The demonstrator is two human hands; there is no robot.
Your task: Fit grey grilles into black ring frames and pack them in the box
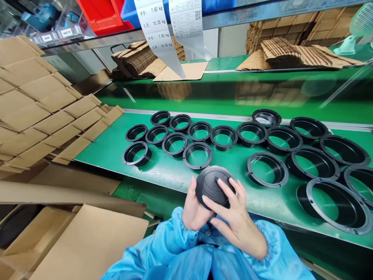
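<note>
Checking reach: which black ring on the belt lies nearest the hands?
The small ring at the front of the left cluster, just above the domed cover both hands hold.

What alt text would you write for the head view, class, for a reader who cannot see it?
Both hands, left and right, hold a round black cap above a green belt covered with black plastic rings. Flattened cardboard boxes lie stacked to the left.

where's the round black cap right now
In the head view the round black cap sits low and centre, held between the left hand and right hand, just in front of the green belt and its black rings.
</note>
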